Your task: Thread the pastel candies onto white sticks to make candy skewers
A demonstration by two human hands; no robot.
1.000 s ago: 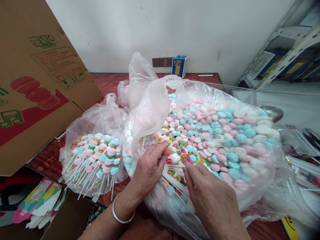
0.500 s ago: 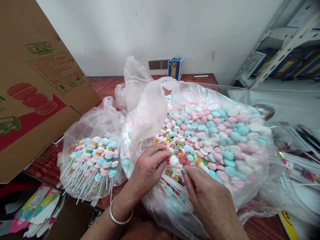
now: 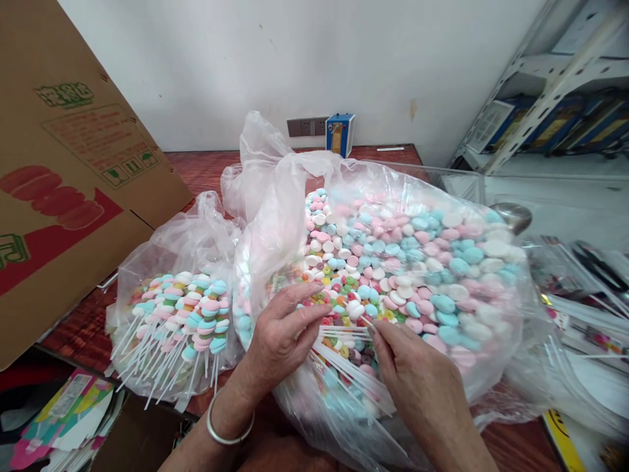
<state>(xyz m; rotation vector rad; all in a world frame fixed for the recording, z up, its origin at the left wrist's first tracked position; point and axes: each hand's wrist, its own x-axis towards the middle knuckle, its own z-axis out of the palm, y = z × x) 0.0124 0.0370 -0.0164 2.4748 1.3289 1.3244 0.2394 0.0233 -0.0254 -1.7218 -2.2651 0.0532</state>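
A large clear plastic bag (image 3: pixel 289 216) lies open on the red-brown table (image 3: pixel 206 167), full of pink, blue and white round candies (image 3: pixel 417 269) with small coloured ring candies in front. My left hand (image 3: pixel 280 337), a silver bangle on its wrist, rests at the bag's mouth with fingers curled around a bundle of white sticks (image 3: pixel 339 341). My right hand (image 3: pixel 413 380) pinches a stick at the candy pile, fingertips close to the left hand's. A smaller bag of finished candy skewers (image 3: pixel 181 314) lies to the left.
A big brown cardboard box (image 3: pixel 63 177) leans at the left. Printed paper cartons (image 3: pixel 63 406) lie below it. A small blue box (image 3: pixel 340 134) stands by wall sockets at the back. Clear wrappers (image 3: pixel 584 314) and a metal shelf (image 3: pixel 555 78) are at the right.
The view has shifted slightly. My right hand has slid a little right and back from the rings, its fingertips now pinched on a stick. The left hand stays at the bundle.
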